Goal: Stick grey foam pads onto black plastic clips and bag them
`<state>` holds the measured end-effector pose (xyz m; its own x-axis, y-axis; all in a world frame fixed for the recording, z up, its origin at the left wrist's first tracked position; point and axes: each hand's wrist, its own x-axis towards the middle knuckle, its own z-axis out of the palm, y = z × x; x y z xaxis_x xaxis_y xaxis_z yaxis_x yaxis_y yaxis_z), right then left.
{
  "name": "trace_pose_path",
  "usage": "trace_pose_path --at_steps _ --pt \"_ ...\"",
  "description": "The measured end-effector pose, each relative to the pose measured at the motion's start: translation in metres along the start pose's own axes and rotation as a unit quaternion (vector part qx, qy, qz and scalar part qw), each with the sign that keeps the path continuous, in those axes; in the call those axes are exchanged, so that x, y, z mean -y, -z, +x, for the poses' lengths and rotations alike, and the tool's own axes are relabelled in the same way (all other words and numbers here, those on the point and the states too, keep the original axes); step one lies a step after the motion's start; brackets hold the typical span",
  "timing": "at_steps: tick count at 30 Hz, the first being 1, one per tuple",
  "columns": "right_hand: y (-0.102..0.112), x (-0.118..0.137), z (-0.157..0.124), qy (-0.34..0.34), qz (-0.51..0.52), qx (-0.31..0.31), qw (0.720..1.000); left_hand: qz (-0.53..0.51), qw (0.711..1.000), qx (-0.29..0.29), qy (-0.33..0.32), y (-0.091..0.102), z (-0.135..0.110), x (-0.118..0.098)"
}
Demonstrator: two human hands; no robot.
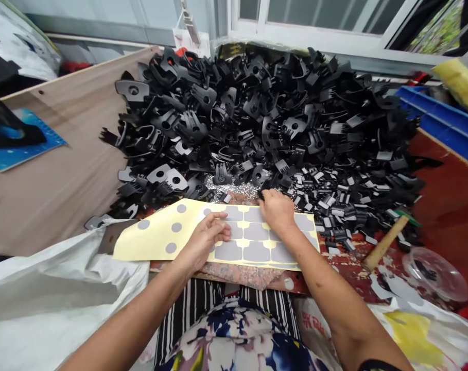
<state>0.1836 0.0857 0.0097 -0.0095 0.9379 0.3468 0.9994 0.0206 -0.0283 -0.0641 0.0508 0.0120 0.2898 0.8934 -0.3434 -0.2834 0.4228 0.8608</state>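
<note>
A yellow backing sheet (pixel 160 232) with grey adhesive pads (pixel 257 251) lies at the near edge of the table. My left hand (pixel 206 239) rests on the sheet, its fingers curled and pinching at a grey pad. My right hand (pixel 276 208) reaches past the sheet's far edge, with its fingers closed at the foot of a big heap of black plastic parts (pixel 264 118). What those fingers hold is hidden.
A wooden hammer handle (pixel 384 243) lies at the right beside a clear plastic lid (pixel 436 273). A blue crate (pixel 442 123) stands far right. A wooden board (pixel 52 170) lies left, white bags (pixel 56 299) near left. A window frame runs behind the heap.
</note>
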Motion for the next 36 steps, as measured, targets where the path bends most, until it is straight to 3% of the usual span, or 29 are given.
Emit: trace_pose_path --at_steps 2,4,6,8,10,12,14,19,20,23,24,25,28,30,36 --pt "0.008 0.007 -0.008 0.015 -0.001 -0.029 0.999 -0.012 1.0 0.019 0.018 -0.003 -0.002 -0.009" --pt "0.02 0.02 -0.027 0.084 0.045 -0.081 0.992 -0.048 0.997 0.049 0.039 -0.009 -0.004 -0.017" --pt "0.032 0.037 -0.054 0.196 0.126 -0.122 0.965 -0.079 0.992 0.075 0.058 -0.016 -0.005 -0.023" --pt "0.039 0.052 -0.081 0.255 0.215 -0.121 0.935 -0.072 0.994 0.069 0.056 -0.021 -0.003 -0.024" --pt "0.039 0.062 -0.105 0.207 0.3 -0.092 0.927 -0.039 0.998 0.032 0.031 -0.022 0.002 -0.023" --pt "0.033 0.066 -0.122 0.108 0.374 -0.057 0.919 -0.015 1.0 0.002 0.005 -0.021 0.009 -0.021" --pt "0.025 0.067 -0.133 0.048 0.419 -0.018 0.907 -0.003 1.0 0.005 0.01 -0.02 0.015 -0.017" --pt "0.024 0.065 -0.137 0.012 0.481 0.082 0.873 0.036 0.996 0.031 0.074 -0.019 0.031 -0.004" --pt "0.03 0.063 -0.135 0.006 0.511 0.117 0.852 0.035 0.996 0.031 0.071 -0.018 0.034 -0.001" --pt "0.055 0.053 -0.128 0.023 0.621 0.253 0.742 0.023 0.998 0.038 0.045 -0.016 0.04 0.004" --pt "0.062 0.049 -0.125 0.027 0.643 0.272 0.715 0.018 0.998 0.041 0.037 -0.015 0.039 0.005" --pt "0.066 0.046 -0.122 0.018 0.652 0.26 0.712 0.012 0.998 0.047 0.03 -0.014 0.038 0.004" --pt "0.064 0.038 -0.113 -0.062 0.604 0.1 0.789 -0.022 0.996 0.082 0.034 -0.013 0.024 -0.001" --pt "0.053 0.036 -0.108 -0.099 0.576 0.019 0.811 -0.065 0.99 0.107 0.058 -0.016 0.01 -0.005" --pt "0.025 0.045 -0.099 -0.126 0.598 -0.029 0.791 -0.172 0.976 0.108 0.079 -0.027 -0.013 -0.002"
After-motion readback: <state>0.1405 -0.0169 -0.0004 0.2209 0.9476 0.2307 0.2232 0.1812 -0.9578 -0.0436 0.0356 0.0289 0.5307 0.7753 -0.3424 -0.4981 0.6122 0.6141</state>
